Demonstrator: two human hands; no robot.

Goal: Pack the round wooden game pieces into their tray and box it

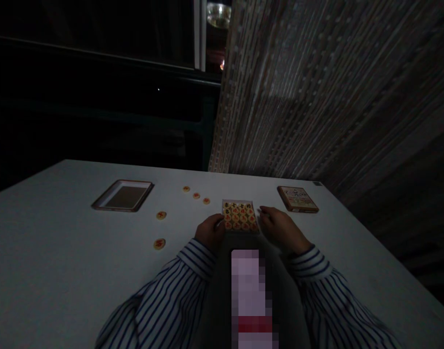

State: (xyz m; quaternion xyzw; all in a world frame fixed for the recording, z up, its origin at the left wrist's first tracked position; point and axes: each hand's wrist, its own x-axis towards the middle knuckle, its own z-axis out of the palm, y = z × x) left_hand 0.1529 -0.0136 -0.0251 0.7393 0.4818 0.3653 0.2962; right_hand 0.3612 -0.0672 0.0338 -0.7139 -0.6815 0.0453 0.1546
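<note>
A small box in front of me holds rows of round xiangqi pieces with red and black characters. My left hand is closed at the left edge of this box, its curled fingers against the side. Just off the right edge is my right hand, fingers apart and nothing visible in them. Loose on the table to the left lie several more pieces, among them a red-marked piece, another piece behind it, and a short row near a far piece.
The white table carries an open shallow box lid or tray at left and a closed printed box at right. A bead-string curtain hangs beyond the far edge. A pixelated patch covers the near middle. The room is dim.
</note>
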